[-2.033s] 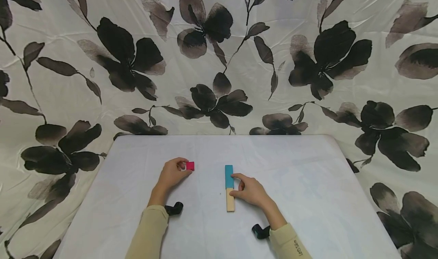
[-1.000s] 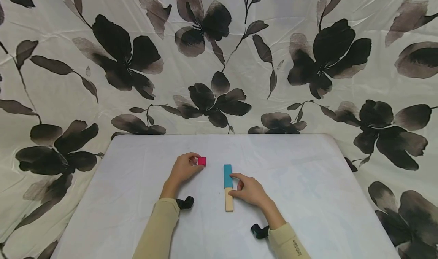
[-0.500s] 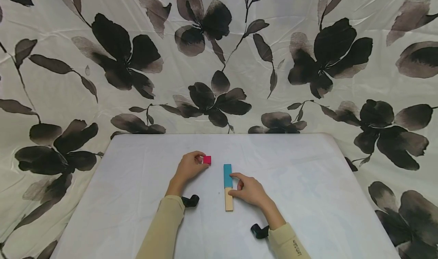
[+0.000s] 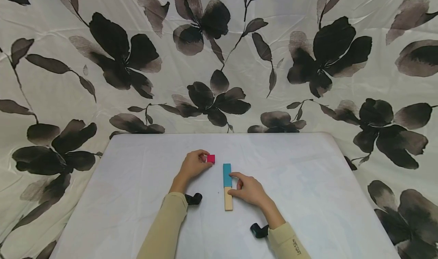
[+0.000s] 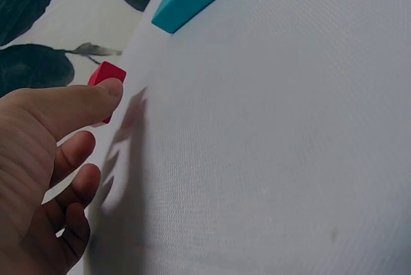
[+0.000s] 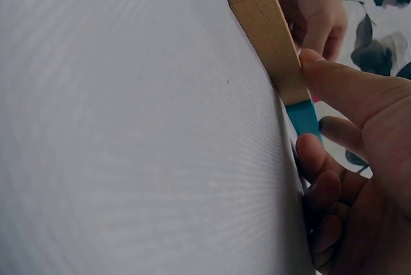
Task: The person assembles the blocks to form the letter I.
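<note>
Between its thumb and fingers, my left hand (image 4: 194,166) pinches a small red block (image 4: 211,159). In the left wrist view the red block (image 5: 108,70) appears raised, with a shadow on the cloth beside it. To its right a blue block (image 4: 227,174) and a plain wooden block (image 4: 228,199) lie end to end in a line. My right hand (image 4: 251,190) is beside them: its index fingertip touches the blue block's right side and its thumb the wooden block. The wooden block's (image 6: 273,40) near end carries printed digits in the right wrist view.
A white cloth covers the table (image 4: 291,156). Its far edge meets a hanging cloth (image 4: 267,19) with dark flowers. Black wrist cameras sit on the left wrist (image 4: 194,199) and the right wrist (image 4: 259,230).
My left hand has carried the red block rightward and slightly away, close to the blue block's far end. The right hand and the two lined-up blocks have stayed put.
</note>
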Demonstrator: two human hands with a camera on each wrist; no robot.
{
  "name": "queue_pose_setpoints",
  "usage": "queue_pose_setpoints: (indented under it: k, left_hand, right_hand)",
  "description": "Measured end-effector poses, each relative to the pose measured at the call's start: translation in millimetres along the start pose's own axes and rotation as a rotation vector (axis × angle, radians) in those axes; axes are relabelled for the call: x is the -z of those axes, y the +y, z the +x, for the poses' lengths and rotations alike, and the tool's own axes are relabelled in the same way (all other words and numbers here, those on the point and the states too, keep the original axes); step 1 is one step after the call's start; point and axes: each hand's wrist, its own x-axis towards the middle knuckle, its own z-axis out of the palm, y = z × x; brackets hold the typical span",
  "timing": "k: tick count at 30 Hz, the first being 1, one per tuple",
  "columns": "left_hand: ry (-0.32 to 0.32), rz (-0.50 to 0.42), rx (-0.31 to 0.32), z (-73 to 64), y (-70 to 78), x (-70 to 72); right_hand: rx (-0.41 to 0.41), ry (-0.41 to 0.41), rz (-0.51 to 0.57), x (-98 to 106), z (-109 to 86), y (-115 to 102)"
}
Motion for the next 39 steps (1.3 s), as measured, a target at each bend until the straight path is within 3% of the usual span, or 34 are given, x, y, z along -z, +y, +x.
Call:
queue_pose_setpoints:
  k: [18,39]
  left_hand:
    - [-0.040,-0.017,-0.005,6.6,15.4,-10.4]
    - [-0.062,-0.042,-0.037,12.4,20.3,-23.8]
  right_hand:
    - [-0.005,-0.001,-0.009,2.7,1.0,-1.8]
    - [0.001,0.012,0.012,0.9,-1.0,-0.8]
